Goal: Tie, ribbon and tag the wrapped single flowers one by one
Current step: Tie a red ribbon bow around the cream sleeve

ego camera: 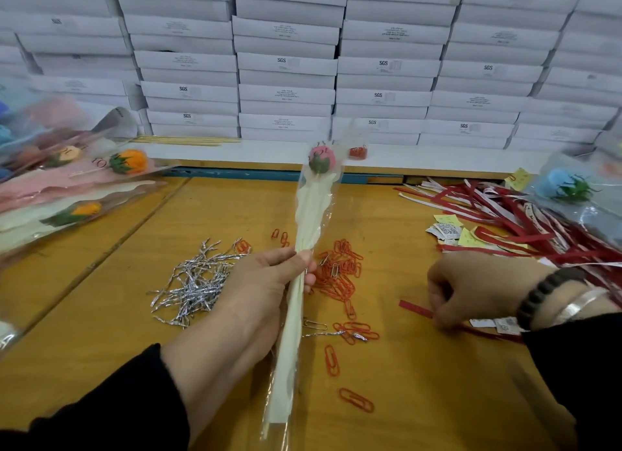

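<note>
White boxes (286, 63) are stacked in a wall across the far side, behind the wooden table (420, 400). More wrapped flowers (84, 181) lie piled at the far left, and a heap of red ribbons (525, 215) spreads at the right. Rising from near centre, the wrapped pink flower (311, 215) stands tilted, its bud far (cream paper inside clear film). The left hand (266, 282) grips it at the gathered neck, fingers and thumb curled round the wrap. The right hand (478, 285) rests curled on the table, fingertips pinching a red ribbon strip (415, 308). Silver twist ties (195, 282) lie left of the stem, red paper clips (343, 272) right.
</note>
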Demonstrator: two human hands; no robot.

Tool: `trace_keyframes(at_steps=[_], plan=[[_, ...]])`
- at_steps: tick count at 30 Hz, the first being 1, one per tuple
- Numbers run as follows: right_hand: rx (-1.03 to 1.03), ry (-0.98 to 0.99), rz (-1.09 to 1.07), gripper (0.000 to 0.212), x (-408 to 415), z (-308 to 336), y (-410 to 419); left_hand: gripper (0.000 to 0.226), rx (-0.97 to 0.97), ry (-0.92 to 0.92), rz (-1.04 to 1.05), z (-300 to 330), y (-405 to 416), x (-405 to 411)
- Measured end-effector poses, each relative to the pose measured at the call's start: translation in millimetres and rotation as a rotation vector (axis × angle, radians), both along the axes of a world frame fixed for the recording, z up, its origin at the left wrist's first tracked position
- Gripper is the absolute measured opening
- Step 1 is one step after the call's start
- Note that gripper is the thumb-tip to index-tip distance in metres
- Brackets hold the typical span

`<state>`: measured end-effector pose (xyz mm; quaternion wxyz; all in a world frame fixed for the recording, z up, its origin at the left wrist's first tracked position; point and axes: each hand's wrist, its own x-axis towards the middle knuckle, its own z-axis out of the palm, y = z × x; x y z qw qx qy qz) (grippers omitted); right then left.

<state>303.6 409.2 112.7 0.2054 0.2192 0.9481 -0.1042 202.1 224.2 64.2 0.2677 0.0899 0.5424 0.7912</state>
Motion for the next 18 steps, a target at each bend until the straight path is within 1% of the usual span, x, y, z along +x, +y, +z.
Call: trace_keyframes(at_steps=[2, 4, 5, 8, 10, 12, 15, 18], plan=[[0.017, -0.018, 0.021, 0.006, -0.9, -4.5, -2.0, 0.016, 0.007, -0.030, 0.006, 0.8, 0.2, -0.2], [-0.008, 0.080, 0.041, 0.008, -3.2, -6.9, -6.6, 0.016, 0.007, -0.042, 0.005, 0.9, 1.0, 0.5], [-0.054, 0.183, 0.029, 0.010, -5.7, -8.1, -10.4, 0.016, 0.005, -0.044, 0.003, 0.6, 1.1, 0.9], [-0.263, 0.604, -0.006, 0.012, -15.0, -14.4, -28.1, 0.018, -0.021, -0.027, -0.024, -0.7, 1.7, 2.5], [-0.303, 0.763, 0.052, 0.013, -21.4, -21.0, -42.4, 0.022, -0.015, -0.017, -0.053, -1.4, 2.5, 5.1], [-0.275, 0.844, 0.110, 0.009, -26.8, -27.4, -54.1, 0.027, -0.012, -0.003, -0.084, -2.0, 3.2, 7.7], [-0.304, 0.917, 0.114, 0.007, -30.2, -35.9, -60.6, 0.037, -0.009, 0.016, -0.093, -3.2, 4.4, 9.2], [-0.347, 0.938, 0.094, 0.010, -32.1, -41.7, -61.9, 0.024, 0.016, 0.002, -0.063, -2.2, 4.7, 8.1]])
